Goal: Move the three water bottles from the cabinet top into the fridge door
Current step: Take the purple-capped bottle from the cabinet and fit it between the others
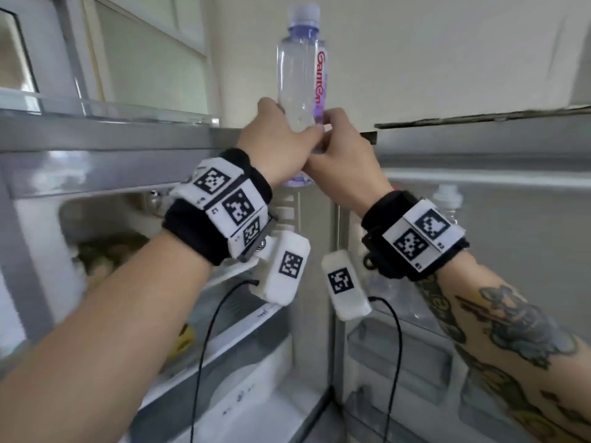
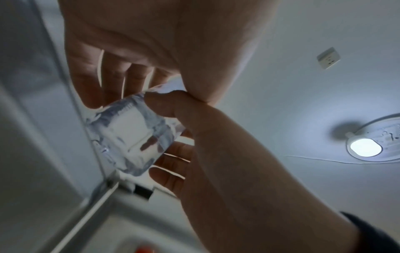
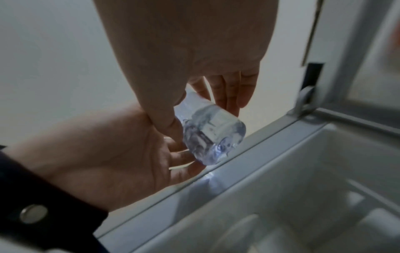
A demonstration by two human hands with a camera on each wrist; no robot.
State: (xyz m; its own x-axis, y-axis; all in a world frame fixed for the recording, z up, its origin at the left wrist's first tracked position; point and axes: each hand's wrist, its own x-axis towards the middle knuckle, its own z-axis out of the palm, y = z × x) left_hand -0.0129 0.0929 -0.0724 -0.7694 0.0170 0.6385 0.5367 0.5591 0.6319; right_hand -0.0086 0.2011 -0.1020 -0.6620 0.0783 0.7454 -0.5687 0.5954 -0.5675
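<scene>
Plainly both hands are on one bottle: the left hand [image 1: 281,145] wraps its fingers round the lower body from the left, and the right hand [image 1: 343,155] closes on the same stretch from the right, thumbs nearly meeting in front. Between them the water bottle [image 1: 300,78] stands upright, long axis vertical, cap [image 1: 303,14] at the top and base [image 2: 132,137] hanging free below the palms, as both wrist views show from underneath. It sits in the air just before the fridge's top edge [image 1: 128,142], no longer resting on any surface that can be seen. Out beyond the right wrist lies the open fridge door [image 1: 511,199], and in its upper bin another bottle [image 1: 446,195] already stands; a third cannot be made out for certain. So the goal lies down and to the right of the grip, on the right hand's side. My judgement is that the right hand is nearer and better placed to carry the bottle down, kept upright, into the door bin beside the one there, with the left letting go. The fridge shelves [image 1: 224,314] lie lower left.
</scene>
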